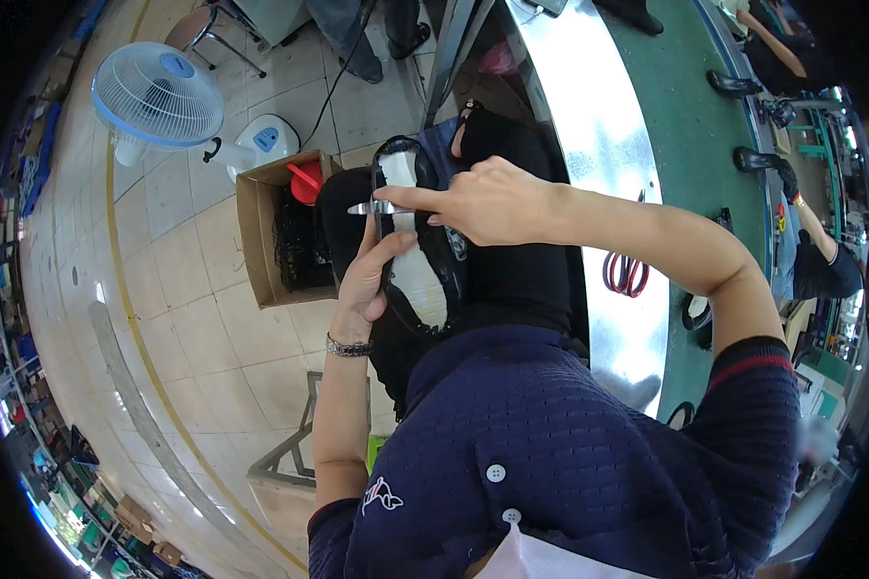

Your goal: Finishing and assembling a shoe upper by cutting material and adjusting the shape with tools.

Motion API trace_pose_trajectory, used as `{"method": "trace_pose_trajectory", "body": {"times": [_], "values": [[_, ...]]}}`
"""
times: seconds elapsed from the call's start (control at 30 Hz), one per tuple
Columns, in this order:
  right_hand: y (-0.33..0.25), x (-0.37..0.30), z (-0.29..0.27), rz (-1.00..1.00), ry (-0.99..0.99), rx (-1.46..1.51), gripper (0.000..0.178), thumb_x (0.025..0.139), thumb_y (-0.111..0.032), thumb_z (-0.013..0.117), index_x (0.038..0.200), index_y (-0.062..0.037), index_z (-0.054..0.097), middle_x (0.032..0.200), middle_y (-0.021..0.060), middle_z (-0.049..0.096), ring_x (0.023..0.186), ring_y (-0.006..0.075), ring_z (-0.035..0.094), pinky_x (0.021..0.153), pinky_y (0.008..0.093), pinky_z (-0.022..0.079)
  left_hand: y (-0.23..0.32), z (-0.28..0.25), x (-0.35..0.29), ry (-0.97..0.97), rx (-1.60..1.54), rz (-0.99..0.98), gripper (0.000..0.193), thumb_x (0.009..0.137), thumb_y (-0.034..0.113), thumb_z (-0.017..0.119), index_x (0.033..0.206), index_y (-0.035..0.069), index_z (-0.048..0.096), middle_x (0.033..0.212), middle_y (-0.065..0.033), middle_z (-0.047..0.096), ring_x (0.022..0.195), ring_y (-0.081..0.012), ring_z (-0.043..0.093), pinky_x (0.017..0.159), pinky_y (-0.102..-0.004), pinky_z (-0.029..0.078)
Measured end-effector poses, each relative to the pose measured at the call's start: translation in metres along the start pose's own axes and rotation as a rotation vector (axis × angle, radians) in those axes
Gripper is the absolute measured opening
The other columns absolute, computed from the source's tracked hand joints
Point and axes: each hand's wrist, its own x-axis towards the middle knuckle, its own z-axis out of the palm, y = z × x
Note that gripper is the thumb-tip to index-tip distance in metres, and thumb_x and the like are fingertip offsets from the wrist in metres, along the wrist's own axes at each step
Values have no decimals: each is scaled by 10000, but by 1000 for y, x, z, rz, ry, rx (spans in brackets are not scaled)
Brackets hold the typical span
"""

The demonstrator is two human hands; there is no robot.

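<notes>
Far left, a fan [164,95] is stood on the floor [193,280], where tiled room is left for swinging the left arm outward; nearer, that arm is bounded by the box's wall [257,246], beside the knee. By the left hand [369,275], the black shoe [417,275] is gripped on the lap [497,261], thumb pressed on its white face. Against it, a metal tool [375,207] is touched by the index finger of the right hand [492,203]; whether its curled fingers are closed on the tool cannot be told. A slip might be caused by poor bracing, and the left fingers nicked. Rightward, the elbow is overhung above the bench's edge [599,125], near scissors [631,289].
</notes>
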Motion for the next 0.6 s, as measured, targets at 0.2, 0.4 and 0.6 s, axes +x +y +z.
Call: {"method": "trace_pose_trajectory", "body": {"times": [0.2,0.4,0.6], "values": [[-14,-8,-11,-225,342,148,776,899,-175,594,1521,-280,143,523,60,548,391,178,514,374,278,401,-1,0,-6,-18,-31,-29,620,846,54,658,1402,100,388,1111,-36,592,967,-129,589,843,-303,494],[2,-8,16,-62,85,15,681,953,-224,545,1516,-258,164,456,46,480,376,167,502,359,277,376,-20,6,-22,-360,-606,-67,588,962,340,539,1449,97,317,1273,-150,538,1115,-291,585,944,-389,492],[-16,-10,-14,-86,62,-98,751,910,-173,582,1521,-268,156,466,48,484,396,158,524,377,270,393,-53,-4,-16,12,-191,95,526,958,391,509,1344,42,434,1233,-165,576,1121,-332,580,940,-486,485]]}}
